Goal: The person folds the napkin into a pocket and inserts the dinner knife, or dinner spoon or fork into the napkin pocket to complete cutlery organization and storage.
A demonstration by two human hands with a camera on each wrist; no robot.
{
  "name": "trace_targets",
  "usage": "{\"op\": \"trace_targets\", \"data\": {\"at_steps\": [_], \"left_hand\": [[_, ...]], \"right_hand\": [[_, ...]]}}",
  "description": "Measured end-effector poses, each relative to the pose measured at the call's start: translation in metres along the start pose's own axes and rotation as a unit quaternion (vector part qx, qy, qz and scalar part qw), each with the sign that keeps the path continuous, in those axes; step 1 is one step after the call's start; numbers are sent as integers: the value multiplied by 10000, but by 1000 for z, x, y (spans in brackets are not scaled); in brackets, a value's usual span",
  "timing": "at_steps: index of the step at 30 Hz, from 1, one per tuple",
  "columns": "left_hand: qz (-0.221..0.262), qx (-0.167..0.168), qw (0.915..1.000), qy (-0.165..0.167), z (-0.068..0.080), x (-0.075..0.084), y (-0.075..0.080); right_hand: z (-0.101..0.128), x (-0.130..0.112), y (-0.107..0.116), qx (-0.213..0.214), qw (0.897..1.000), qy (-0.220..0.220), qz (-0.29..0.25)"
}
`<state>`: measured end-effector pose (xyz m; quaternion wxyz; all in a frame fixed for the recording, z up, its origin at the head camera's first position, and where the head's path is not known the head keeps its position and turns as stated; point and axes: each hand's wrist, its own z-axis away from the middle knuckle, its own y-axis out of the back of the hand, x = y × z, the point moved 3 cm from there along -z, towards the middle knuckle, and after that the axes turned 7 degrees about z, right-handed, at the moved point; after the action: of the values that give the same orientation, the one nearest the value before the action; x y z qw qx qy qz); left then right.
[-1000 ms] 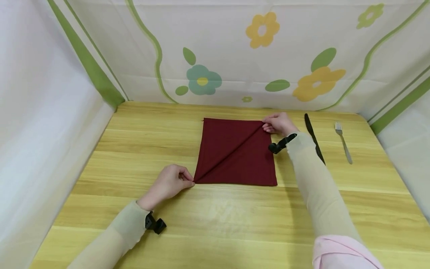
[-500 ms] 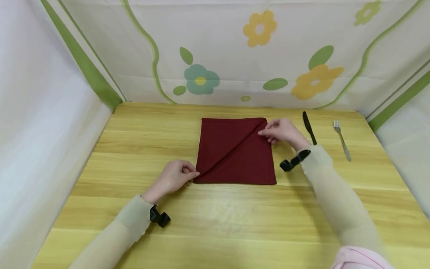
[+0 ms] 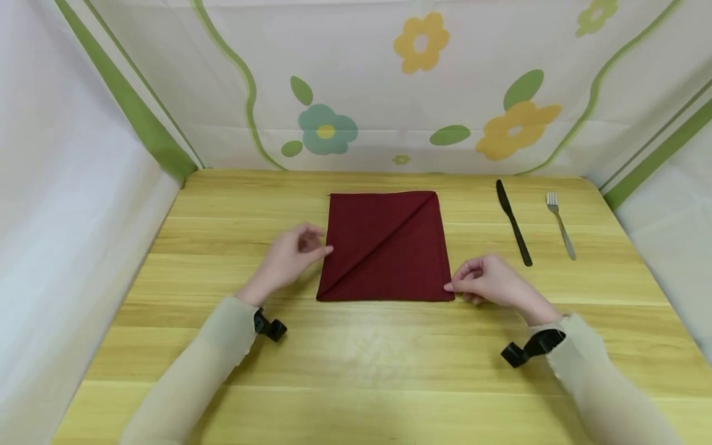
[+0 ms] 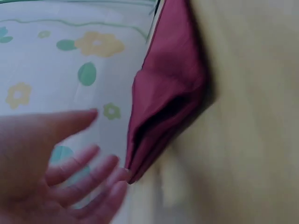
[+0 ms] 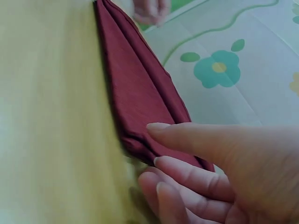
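Observation:
A dark red napkin (image 3: pixel 384 247) lies flat on the wooden table (image 3: pixel 356 358), square, with a diagonal fold running from its near left corner to its far right corner. My left hand (image 3: pixel 317 244) hovers just beside the napkin's left edge with fingers spread and holding nothing; in the left wrist view the left hand (image 4: pixel 103 154) is blurred, next to the napkin (image 4: pixel 163 107). My right hand (image 3: pixel 453 283) is at the near right corner. In the right wrist view the right hand (image 5: pixel 156 149) has its thumb over the napkin (image 5: pixel 135 93) and fingers below, pinching that corner.
A black knife (image 3: pixel 514 224) and a silver fork (image 3: pixel 559 224) lie side by side to the right of the napkin. Flowered cloth walls (image 3: pixel 356 93) close in the table at the back and on both sides.
My right hand left the far right corner and came down to the near right corner. My left hand let go of the near left corner and moved up along the left edge.

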<state>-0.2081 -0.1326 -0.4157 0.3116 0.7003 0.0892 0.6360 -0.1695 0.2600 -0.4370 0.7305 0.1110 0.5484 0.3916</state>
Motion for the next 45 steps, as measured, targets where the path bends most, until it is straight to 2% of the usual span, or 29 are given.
{"op": "trace_targets", "data": {"at_steps": [2,4,7,10,13,18,26,45], "left_hand": [[-165,-159,9993,-308,-17,5,0],[-565,-474,9958,-541,-35,7,-2],[-1326,-988,9832,-773,-59,3,-8],[-1855,-1351,9702,-779,-77,-5,-12],[-2154,-1520,9624,-655,-86,-12,-13],[-2366,-1645,9561,-529,-89,-20,-16],[-2542,-1846,9484,-427,-83,-21,-18],[-2567,-1851,9479,-367,-83,-20,-17]], "right_hand": [[6,2,-4,130,9999,-2,-12],[10,3,-8,269,9996,15,-7],[14,3,-12,434,9991,32,-19],[15,2,-17,541,9985,-34,-4],[16,3,-20,619,9981,-71,41],[15,4,-20,623,9979,-171,55],[15,5,-20,686,9973,-252,-22],[16,3,-19,455,9985,-212,-206]]}}
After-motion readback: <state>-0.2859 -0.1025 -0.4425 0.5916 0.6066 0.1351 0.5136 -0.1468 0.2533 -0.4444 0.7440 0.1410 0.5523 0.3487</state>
